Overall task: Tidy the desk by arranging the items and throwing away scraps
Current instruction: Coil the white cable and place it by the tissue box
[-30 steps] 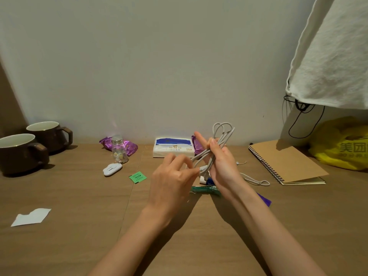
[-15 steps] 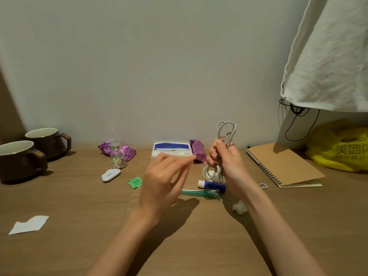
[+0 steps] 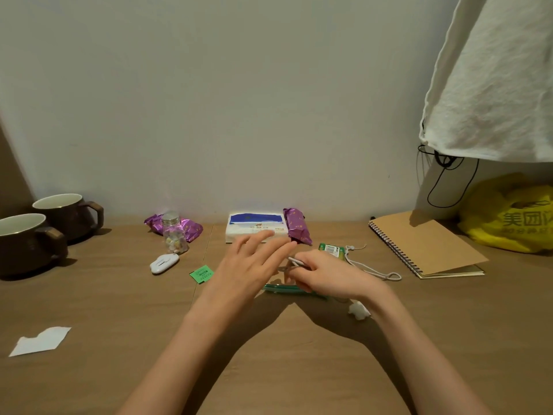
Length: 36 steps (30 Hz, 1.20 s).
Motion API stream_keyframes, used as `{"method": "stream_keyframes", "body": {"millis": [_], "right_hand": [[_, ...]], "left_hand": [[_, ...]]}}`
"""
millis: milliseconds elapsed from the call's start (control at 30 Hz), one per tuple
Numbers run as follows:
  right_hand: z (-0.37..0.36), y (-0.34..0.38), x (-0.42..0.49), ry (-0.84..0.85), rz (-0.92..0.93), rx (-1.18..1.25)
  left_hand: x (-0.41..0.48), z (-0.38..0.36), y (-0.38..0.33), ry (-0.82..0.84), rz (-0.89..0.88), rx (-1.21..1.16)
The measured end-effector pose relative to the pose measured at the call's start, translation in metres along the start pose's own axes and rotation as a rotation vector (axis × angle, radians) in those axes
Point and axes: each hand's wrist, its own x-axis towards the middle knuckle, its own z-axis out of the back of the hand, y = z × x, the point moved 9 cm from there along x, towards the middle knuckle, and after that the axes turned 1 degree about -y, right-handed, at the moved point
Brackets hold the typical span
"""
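My right hand (image 3: 329,277) grips a coiled grey-white cable (image 3: 292,262), held low over the desk's middle; only a short loop shows past my fingers. My left hand (image 3: 254,265) hovers just left of it with fingers straight and spread, holding nothing. Under the hands lies a teal pen (image 3: 279,289). Scraps on the desk: a torn white paper (image 3: 42,341) at front left, a small green packet (image 3: 201,274), a crumpled white bit (image 3: 359,311) by my right wrist. A white looped cord (image 3: 374,269) lies right of my right hand.
Two brown mugs (image 3: 28,244) stand at the left. At the back are a tissue pack (image 3: 254,224), purple wrappers (image 3: 296,227), a small jar (image 3: 175,235) and a white gadget (image 3: 164,262). A green pack (image 3: 330,250), notebook (image 3: 425,244) and yellow bag (image 3: 508,217) lie right.
My right hand has lowered the coiled cable from upright in the air down toward the desk. My left hand let go of the cable and opened.
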Motion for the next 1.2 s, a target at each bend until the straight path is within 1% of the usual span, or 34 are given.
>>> {"method": "stream_keyframes", "body": {"millis": [100, 200, 400, 500, 567, 667, 767, 867, 933, 1000, 1100, 1200], "right_hand": [[-0.006, -0.002, -0.001, 0.060, -0.004, -0.014], [-0.009, -0.004, 0.000, 0.091, -0.010, -0.018], [-0.010, -0.002, 0.002, 0.070, -0.002, -0.051], [-0.011, -0.004, 0.001, 0.068, -0.003, -0.009], [-0.005, -0.006, 0.003, -0.010, 0.015, -0.018], [0.009, -0.001, 0.003, -0.183, 0.084, -0.137], [0.020, 0.008, -0.002, -0.326, 0.145, -0.221], [0.030, 0.004, -0.006, -0.431, 0.104, -0.289], [0.035, -0.001, -0.005, -0.466, 0.075, -0.317], [0.035, -0.005, -0.003, -0.433, 0.085, -0.290], [0.026, -0.009, 0.002, -0.307, 0.104, -0.201], [0.017, -0.010, 0.004, -0.226, 0.088, -0.142]], "left_hand": [[0.001, -0.007, -0.007, 0.052, -0.054, -0.064], [0.003, -0.018, -0.006, 0.141, -0.055, -0.133], [0.001, -0.018, -0.009, 0.228, 0.095, -0.181], [-0.008, -0.022, -0.013, 0.232, 0.108, -0.162], [-0.009, -0.021, -0.010, 0.222, 0.135, -0.162], [-0.010, -0.018, -0.004, 0.218, 0.200, -0.192], [-0.011, -0.013, 0.006, 0.179, 0.272, -0.239], [-0.016, -0.012, 0.021, 0.159, 0.359, -0.282], [-0.019, -0.009, 0.030, 0.136, 0.394, -0.285], [-0.020, -0.008, 0.036, 0.134, 0.398, -0.285], [-0.021, -0.005, 0.039, 0.147, 0.391, -0.253], [-0.020, -0.004, 0.042, 0.152, 0.405, -0.228]]}}
